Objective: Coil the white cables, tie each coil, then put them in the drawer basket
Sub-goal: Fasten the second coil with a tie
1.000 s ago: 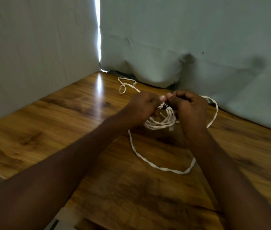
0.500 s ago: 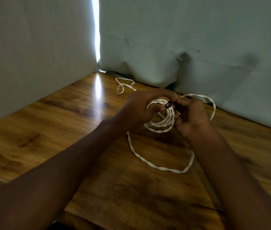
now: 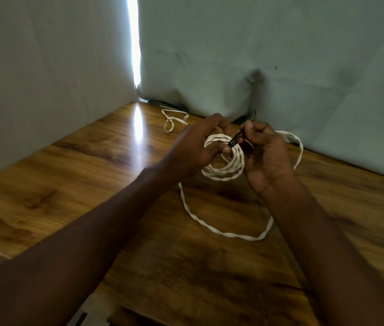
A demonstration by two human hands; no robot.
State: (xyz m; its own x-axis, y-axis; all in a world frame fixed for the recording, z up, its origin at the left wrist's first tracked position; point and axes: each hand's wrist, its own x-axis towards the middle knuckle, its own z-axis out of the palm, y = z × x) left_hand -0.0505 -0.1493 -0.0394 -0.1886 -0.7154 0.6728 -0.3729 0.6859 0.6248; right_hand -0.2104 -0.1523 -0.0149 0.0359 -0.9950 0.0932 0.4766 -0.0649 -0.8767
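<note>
A coil of white twisted cable [image 3: 227, 171] is held above the wooden table [image 3: 97, 175]. My left hand [image 3: 195, 149] grips the coil's left side, thumb through the loops. My right hand [image 3: 266, 156] pinches a thin black tie [image 3: 234, 141] that sits on the top of the coil; its end sticks up past my fingers. A loose length of the same cable [image 3: 228, 234] trails in a wide loop on the table below and out to the right behind my right hand. No drawer basket is in view.
A second small white cable piece [image 3: 171, 121] lies near the table's far corner. Pale cloth [image 3: 280, 55] hangs behind and to the left of the table. A light-coloured edge [image 3: 85, 311] shows at the table's near side.
My hands have turned and lifted the coil so its loops face me. The right hand has shifted from over the coil to its right side, pulling the black tie upward.
</note>
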